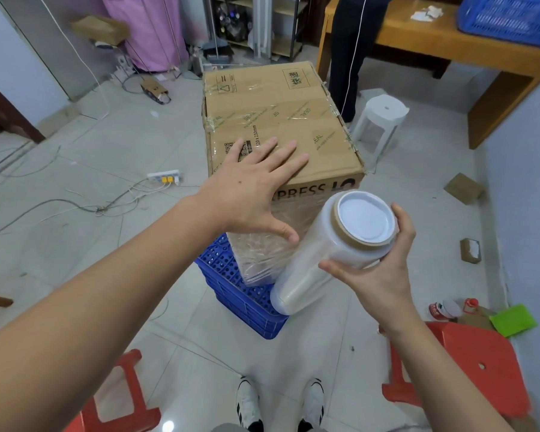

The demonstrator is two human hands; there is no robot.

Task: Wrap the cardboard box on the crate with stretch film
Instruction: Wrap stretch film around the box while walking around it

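**Film on near face, roll mid-pass**

Cardboard box [281, 120] sits on blue crate [243, 294], directly ahead of both hands. Left hand [250, 188] lies flat, fingers spread, on the box's near top edge, thumb on the film [262, 251]. Right hand [384, 263] grasps the film roll [331, 251] at its upper end, just beside the box's near corner.

Risk: a hard pull may drag the box off the crate; slack film would wrinkle.

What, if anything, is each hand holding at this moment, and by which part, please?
The right hand grips the clear stretch film roll round its upper end. The left hand holds nothing; it rests flat on the brown cardboard box.
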